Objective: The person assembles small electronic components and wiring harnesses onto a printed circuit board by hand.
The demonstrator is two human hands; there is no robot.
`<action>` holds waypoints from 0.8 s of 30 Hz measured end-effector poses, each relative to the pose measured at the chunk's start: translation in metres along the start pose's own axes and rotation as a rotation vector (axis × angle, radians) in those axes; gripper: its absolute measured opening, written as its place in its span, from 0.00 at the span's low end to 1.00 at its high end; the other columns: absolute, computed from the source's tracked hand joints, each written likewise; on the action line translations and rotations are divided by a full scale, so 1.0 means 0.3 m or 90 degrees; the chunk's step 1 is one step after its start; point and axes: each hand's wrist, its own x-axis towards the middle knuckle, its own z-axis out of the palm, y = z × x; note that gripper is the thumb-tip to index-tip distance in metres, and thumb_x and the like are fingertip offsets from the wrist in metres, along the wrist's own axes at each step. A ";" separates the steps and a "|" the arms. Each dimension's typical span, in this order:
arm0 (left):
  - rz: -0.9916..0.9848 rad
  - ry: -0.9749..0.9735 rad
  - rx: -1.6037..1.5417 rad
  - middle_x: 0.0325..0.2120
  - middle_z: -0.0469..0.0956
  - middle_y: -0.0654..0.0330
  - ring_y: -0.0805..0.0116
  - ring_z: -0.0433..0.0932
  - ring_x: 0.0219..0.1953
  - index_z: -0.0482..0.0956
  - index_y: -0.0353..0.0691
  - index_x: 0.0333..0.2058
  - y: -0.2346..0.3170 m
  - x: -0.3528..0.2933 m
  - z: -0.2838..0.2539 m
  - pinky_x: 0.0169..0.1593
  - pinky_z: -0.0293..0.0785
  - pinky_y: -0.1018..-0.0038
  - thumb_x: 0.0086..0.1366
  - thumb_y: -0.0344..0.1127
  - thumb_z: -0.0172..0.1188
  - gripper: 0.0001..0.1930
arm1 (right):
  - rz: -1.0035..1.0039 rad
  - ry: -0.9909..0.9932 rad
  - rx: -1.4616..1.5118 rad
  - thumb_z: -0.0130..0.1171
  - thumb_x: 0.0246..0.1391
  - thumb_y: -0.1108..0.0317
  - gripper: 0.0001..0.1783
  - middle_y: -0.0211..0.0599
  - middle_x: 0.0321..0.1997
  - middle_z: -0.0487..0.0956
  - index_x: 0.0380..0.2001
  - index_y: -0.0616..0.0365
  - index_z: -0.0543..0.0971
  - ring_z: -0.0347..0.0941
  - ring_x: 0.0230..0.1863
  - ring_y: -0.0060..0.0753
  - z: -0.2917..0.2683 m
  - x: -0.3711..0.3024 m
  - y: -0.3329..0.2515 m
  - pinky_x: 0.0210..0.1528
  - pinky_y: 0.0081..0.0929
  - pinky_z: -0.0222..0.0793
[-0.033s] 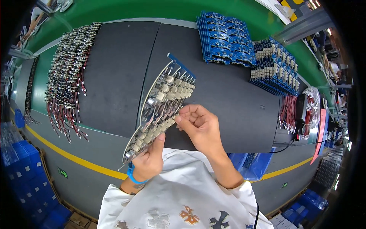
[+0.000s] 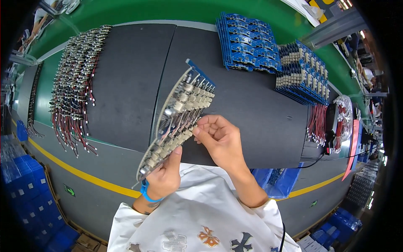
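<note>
A panel of circuit boards (image 2: 183, 108) is held up on a slant over the black mat. Rows of cream connectors and metal parts cover its face, and a strip of blue shows at its top edge. My left hand (image 2: 165, 177), with a blue wristband, grips the panel's lower end, thumb on the front; its other fingers are mostly hidden behind the panel. At the panel's right edge my right hand (image 2: 222, 143) pinches thumb and forefinger together against a cream connector. Whether a small part lies inside that pinch is hidden.
Wired boards (image 2: 75, 75) with dangling red and black leads lie in rows at the left. Blue circuit board panels (image 2: 250, 44) stand stacked at the back right, beside another stack with connectors (image 2: 303, 75). Red wire bundles (image 2: 317, 124) hang at the right. A black mat (image 2: 126, 80) covers the table.
The panel has tilted slightly, its top end shifting a little to the right. Both hands keep almost the same place.
</note>
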 end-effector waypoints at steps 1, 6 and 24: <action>0.001 -0.002 0.001 0.38 0.76 0.47 0.67 0.76 0.39 0.70 0.23 0.43 -0.003 0.005 -0.003 0.42 0.71 0.76 0.57 0.20 0.54 0.14 | -0.001 0.001 0.002 0.58 0.49 0.77 0.09 0.32 0.30 0.76 0.35 0.67 0.72 0.72 0.31 0.16 -0.001 0.000 -0.005 0.35 0.13 0.68; 0.059 -0.068 0.079 0.40 0.75 0.45 0.62 0.75 0.42 0.70 0.22 0.43 -0.004 0.016 -0.010 0.46 0.69 0.74 0.57 0.19 0.53 0.14 | -0.040 -0.011 -0.047 0.58 0.49 0.77 0.09 0.33 0.30 0.76 0.34 0.67 0.72 0.72 0.32 0.17 -0.013 0.015 0.007 0.34 0.14 0.69; 0.083 -0.047 0.133 0.41 0.74 0.42 0.58 0.74 0.45 0.70 0.23 0.43 -0.025 0.022 0.000 0.48 0.69 0.72 0.57 0.18 0.52 0.14 | -0.137 0.037 -0.070 0.57 0.47 0.83 0.11 0.38 0.33 0.77 0.36 0.69 0.70 0.74 0.34 0.21 0.031 0.009 -0.020 0.39 0.16 0.71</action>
